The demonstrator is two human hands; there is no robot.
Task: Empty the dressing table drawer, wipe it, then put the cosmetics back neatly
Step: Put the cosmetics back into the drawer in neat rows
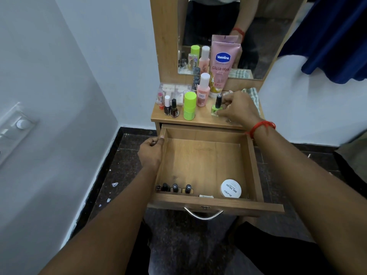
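The wooden drawer point(200, 155) is pulled out below the dressing table top point(198, 120). Along its front wall stand several small black-capped nail polish bottles point(174, 187) and a white round nail polish remover jar point(231, 188). My left hand point(151, 153) grips the drawer's left wall. My right hand point(237, 108) pinches a neon green nail polish bottle point(216, 108) standing on the table top. Also on top are a green bottle point(189, 106), a pink bottle point(203, 90), a Vaseline tube point(222, 66), two dark polish bottles point(171, 108) and a clear plastic box point(174, 91).
A checked cloth point(255, 96) lies at the back right of the table top, behind my right hand. A mirror point(258, 36) stands behind the cosmetics. White wall with a switch plate point(15, 128) is left; a blue curtain point(337, 36) hangs right. The floor is dark stone.
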